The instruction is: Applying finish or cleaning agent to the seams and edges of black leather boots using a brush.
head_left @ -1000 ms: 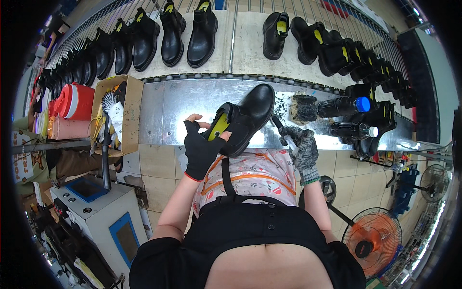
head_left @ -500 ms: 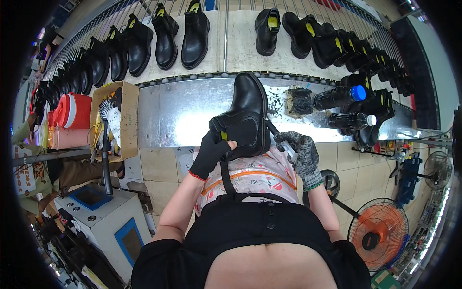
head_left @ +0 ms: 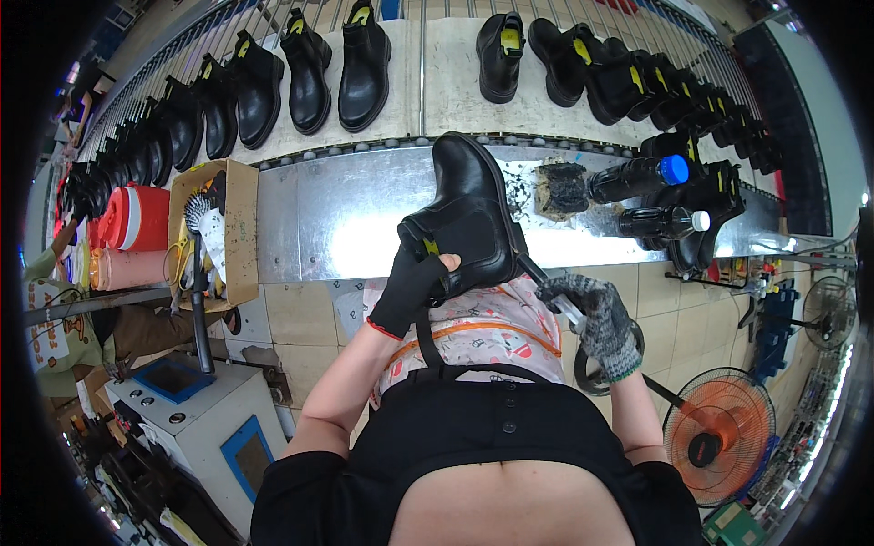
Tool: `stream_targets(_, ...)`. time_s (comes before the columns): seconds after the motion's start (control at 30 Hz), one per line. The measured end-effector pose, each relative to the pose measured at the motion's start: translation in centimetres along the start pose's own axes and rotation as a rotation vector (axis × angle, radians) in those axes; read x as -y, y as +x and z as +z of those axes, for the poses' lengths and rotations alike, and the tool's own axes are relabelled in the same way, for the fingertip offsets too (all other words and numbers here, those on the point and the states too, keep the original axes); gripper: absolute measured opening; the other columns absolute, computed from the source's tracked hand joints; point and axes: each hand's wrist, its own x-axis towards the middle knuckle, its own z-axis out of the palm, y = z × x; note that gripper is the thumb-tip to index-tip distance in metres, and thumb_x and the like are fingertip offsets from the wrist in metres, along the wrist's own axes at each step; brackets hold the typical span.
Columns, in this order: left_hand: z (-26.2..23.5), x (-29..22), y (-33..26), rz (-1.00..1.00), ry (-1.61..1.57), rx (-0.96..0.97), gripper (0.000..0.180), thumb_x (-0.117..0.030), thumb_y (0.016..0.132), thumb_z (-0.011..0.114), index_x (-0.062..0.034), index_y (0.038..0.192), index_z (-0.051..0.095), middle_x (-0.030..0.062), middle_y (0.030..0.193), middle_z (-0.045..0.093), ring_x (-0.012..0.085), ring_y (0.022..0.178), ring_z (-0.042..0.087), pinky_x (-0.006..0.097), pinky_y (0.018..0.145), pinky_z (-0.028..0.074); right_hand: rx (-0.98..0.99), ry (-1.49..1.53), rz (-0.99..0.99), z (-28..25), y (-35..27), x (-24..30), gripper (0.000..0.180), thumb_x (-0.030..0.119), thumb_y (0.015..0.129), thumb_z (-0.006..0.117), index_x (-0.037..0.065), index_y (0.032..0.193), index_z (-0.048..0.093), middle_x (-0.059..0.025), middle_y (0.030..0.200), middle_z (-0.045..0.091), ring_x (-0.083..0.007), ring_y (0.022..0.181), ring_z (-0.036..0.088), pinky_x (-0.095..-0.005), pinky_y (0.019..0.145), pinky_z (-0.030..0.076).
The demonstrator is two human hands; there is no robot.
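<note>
A black ankle boot (head_left: 462, 214) lies on its side, its toe over the metal bench and its heel toward me. My left hand (head_left: 414, 282), in a black glove with bare thumb tip, grips the boot at its top opening, beside the yellow-green lining. In a grey knitted glove, my right hand (head_left: 596, 323) is closed around a slim dark tool with a pale, shiny part (head_left: 572, 312). The tool's dark end (head_left: 532, 267) meets the sole edge near the heel. Its exact kind does not show.
On the bench (head_left: 309, 196) are a blackened sponge block (head_left: 562, 190), a blue-capped bottle (head_left: 628, 181) and a white-capped bottle (head_left: 660, 224). A cardboard box (head_left: 241, 237) with tools stands left. Boots line the conveyor (head_left: 446, 82) behind. An orange fan (head_left: 719, 441) stands right.
My right hand has moved slightly right and toward me, drawing the tool along the sole edge toward the heel. The boot has tilted a little, its toe shifting left.
</note>
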Motion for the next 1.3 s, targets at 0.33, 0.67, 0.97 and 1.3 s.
stream_targets(0.33, 2.2, -2.3, 0.2, -0.123, -0.234, 0.042, 0.037, -0.013, 0.085, 0.053, 0.0013, 0.119, 0.046, 0.0188, 0.105, 0.061, 0.0285, 0.082, 0.067, 0.034, 0.067, 0.059, -0.191, -0.077, -0.329, 0.1, -2.6, 1.6, 0.022, 0.004, 0.082, 0.049, -0.005, 0.097, 0.062, -0.0174, 0.092, 0.066, -0.0261, 0.087, 0.064, -0.0339, 0.078, 0.051)
stream_targets(0.67, 3.0, -5.8, 0.1, -0.095, -0.544, -0.020, 0.038, -0.018, 0.087, 0.056, 0.0018, 0.117, 0.046, 0.0202, 0.107, 0.059, 0.0314, 0.088, 0.066, 0.035, 0.069, 0.060, -0.236, 0.645, -0.127, 2.0, -2.0, -0.9, 0.036, 0.029, 0.090, 0.046, 0.001, 0.110, 0.058, -0.0165, 0.090, 0.065, -0.0252, 0.065, 0.064, -0.0323, 0.059, 0.053)
stream_targets(0.97, -0.3, -9.6, 10.6, 0.072, -0.086, 0.101, 0.043, -0.026, 0.085, 0.059, -0.0019, 0.119, 0.049, 0.0149, 0.107, 0.062, 0.0280, 0.087, 0.066, 0.040, 0.071, 0.058, -0.545, 0.404, 0.094, 5.2, 3.4, -11.0, 0.056, 0.016, 0.096, 0.047, 0.014, 0.143, 0.018, -0.0052, 0.085, 0.060, -0.0077, 0.055, 0.054, -0.0218, 0.048, 0.045)
stream_targets(1.3, 6.1, -16.0, 28.3, 0.363, 0.769, -0.349, 0.069, -0.036, 0.072, 0.068, -0.0073, 0.128, 0.038, 0.0222, 0.099, 0.061, 0.0343, 0.080, 0.066, 0.039, 0.056, 0.057, -0.278, -0.392, -0.146, 5.1, 7.1, -9.8, 0.022, 0.018, 0.082, 0.050, 0.005, 0.094, 0.065, -0.0160, 0.096, 0.062, -0.0330, 0.096, 0.058, -0.0399, 0.083, 0.047)
